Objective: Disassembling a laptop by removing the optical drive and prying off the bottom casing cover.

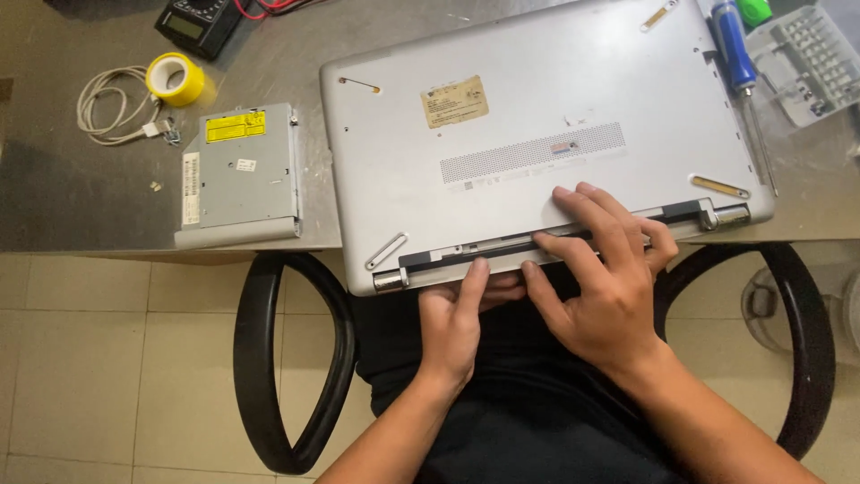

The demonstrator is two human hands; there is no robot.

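Grey metal bench (81, 197) over a tiled floor, me sat on a black-armed chair (269, 358). Far left there's a coiled white cable (107, 103) and a roll of yellow tape (175, 79), with a multimeter (199, 22) up top. The optical drive (240, 170) is already out, lying beside the laptop. The silver laptop (537, 134) sits upside down, hinge edge hanging over the bench toward me. My left hand (457, 323) has its fingers hooked under that edge, thumb up on the black hinge strip (502, 246). My right hand (600, 278) is spread flat, fingers pressing on the strip, not gripping anything. Bottom cover looks to be still on, so most of the opening is left. Blue screwdriver (736, 45) and clear bit case (802, 58) are on the right.
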